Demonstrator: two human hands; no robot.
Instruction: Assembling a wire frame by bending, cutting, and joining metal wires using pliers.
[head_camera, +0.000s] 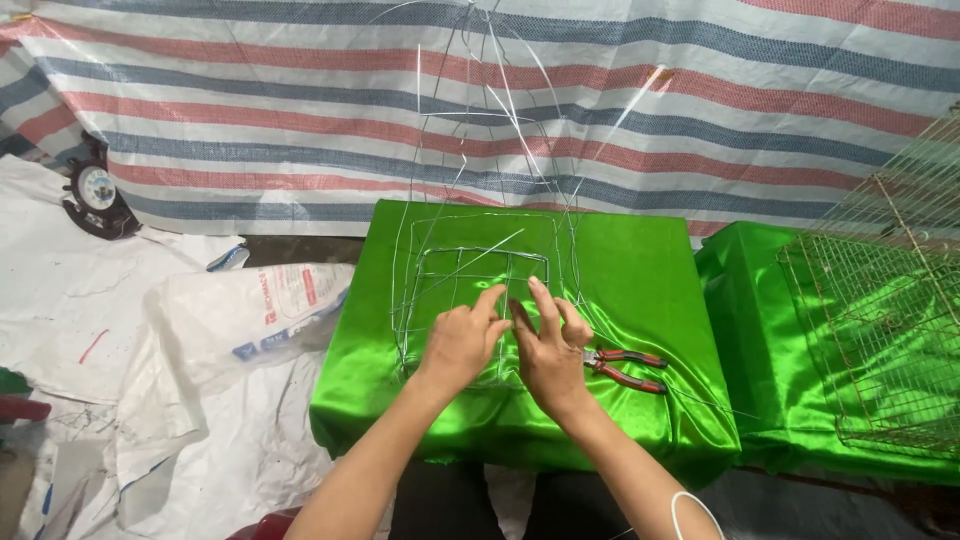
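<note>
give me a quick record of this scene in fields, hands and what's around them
left hand: fingers on the wire frame
right hand: fingers pinching the same wire, beside the left
wire frame: thin silvery grid lying on the green satin-covered block, loose wires rising from it
pliers: red-handled, on the cloth right of the right hand, untouched
wire mesh cage: on a second green block at far right
backdrop: striped tarpaulin

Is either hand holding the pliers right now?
No, the pliers lie on the green cloth beside the right hand, while both hands work the wire frame.
</note>
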